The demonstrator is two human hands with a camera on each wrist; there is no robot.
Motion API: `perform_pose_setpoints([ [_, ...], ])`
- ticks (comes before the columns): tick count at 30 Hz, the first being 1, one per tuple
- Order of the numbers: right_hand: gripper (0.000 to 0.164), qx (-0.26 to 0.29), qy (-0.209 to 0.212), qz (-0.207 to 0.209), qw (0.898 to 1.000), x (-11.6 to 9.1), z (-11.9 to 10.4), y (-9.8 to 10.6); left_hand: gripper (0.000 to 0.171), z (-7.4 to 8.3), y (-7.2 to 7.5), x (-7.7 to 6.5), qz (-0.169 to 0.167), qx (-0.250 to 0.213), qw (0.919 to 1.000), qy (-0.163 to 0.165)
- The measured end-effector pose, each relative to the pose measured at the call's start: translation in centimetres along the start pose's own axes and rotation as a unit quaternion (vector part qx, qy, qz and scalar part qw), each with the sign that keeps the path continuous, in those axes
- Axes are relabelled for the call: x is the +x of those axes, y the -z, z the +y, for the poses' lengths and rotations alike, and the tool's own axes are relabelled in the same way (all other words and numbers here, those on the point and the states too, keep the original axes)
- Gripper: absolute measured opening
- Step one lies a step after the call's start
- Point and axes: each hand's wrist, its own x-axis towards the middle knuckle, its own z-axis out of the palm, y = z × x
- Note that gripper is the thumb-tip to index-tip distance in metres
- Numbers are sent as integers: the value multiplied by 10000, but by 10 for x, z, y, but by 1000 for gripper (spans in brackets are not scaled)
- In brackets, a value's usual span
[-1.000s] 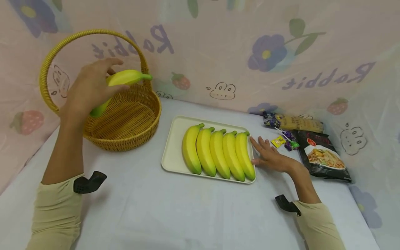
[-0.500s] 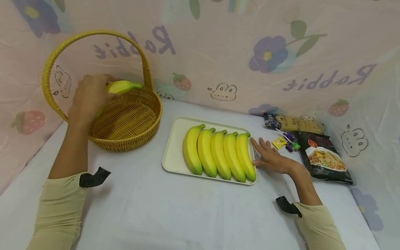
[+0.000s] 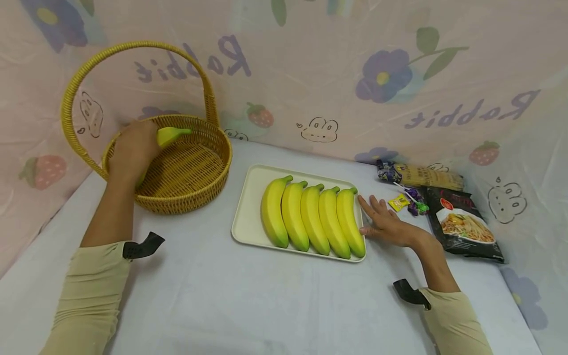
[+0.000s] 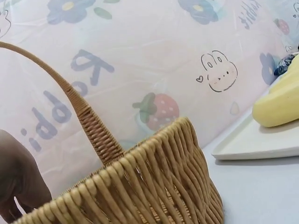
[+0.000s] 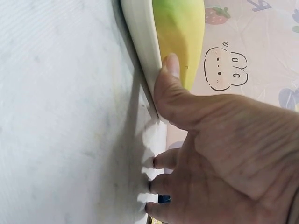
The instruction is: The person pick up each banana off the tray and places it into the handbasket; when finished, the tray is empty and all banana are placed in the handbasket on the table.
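Note:
My left hand (image 3: 133, 150) is down inside the left part of a woven basket (image 3: 191, 198) with a tall arched handle. It grips a yellow banana (image 3: 166, 136) with green ends from above; the curled fingertips are hidden in the head view. The left wrist view shows part of that hand behind the basket's rim (image 4: 135, 161), without the banana. Several bananas (image 3: 293, 217) lie side by side on a cream tray (image 3: 245, 212) in the middle. At the tray's right edge my right hand (image 3: 387, 223) rests with spread, fairly straight fingers, its thumb (image 5: 170, 88) against the rim.
Right of the tray lie a black noodle packet (image 3: 466, 224), a long yellowish packet (image 3: 426, 176), a small yellow sweet (image 3: 399, 202) and purple and green wrapped lollipops (image 3: 416, 203). A patterned curtain (image 3: 288, 74) rises behind the white-covered table (image 3: 266, 301).
My left hand has lowered the banana from above the basket into its left side. My right hand has stayed at the tray's edge.

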Motion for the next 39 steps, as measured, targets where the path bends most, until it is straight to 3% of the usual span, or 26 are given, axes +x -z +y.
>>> perform_pose_setpoints([
  [5, 96, -55, -12, 24, 10000, -1, 0, 1, 15, 1, -6, 5, 281, 466, 9984, 156],
  [10, 97, -130, -11, 54, 9999, 0, -2, 4, 25, -3, -5, 10, 35, 402, 9983, 426],
  [16, 98, -78, 104, 94, 9999, 3, 0, 2, 31, -17, -3, 15, -310, 332, 9990, 46],
  [24, 98, 196, 311, 146, 9992, 3, 8, -5, 41, -21, -7, 15, -424, 415, 9979, -277],
  [39, 95, -114, 31, 25, 9999, 0, 1, -1, 50, -13, -3, 23, -635, 208, 9976, -177],
])
